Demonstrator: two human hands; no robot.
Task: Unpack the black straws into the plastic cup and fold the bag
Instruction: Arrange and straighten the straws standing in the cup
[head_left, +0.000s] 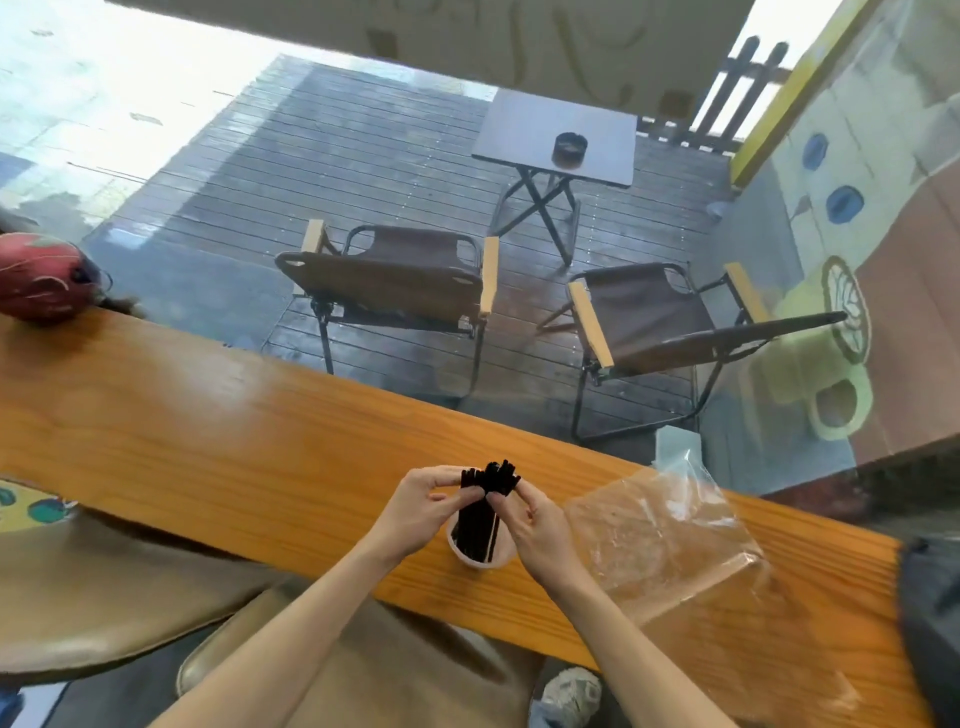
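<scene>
Hiding most of the plastic cup (480, 560) behind my hands, only its near rim shows | black straws (485, 501), one bundle, too many to count, standing in it | left hand (421, 506) and right hand (535, 525) pinch straw tops | one clear bag (665, 540) flat right on counter (208, 431)

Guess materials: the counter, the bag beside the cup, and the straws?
Counter: looks like varnished wood, with orange grain lines and a glossy sheen. Bag: thin clear plastic film, since the wood shows through it and its creases catch glare. Black straws: matte black, probably plastic, though paper can't be ruled out; both hands pinch the bundle standing in the cup.
</scene>
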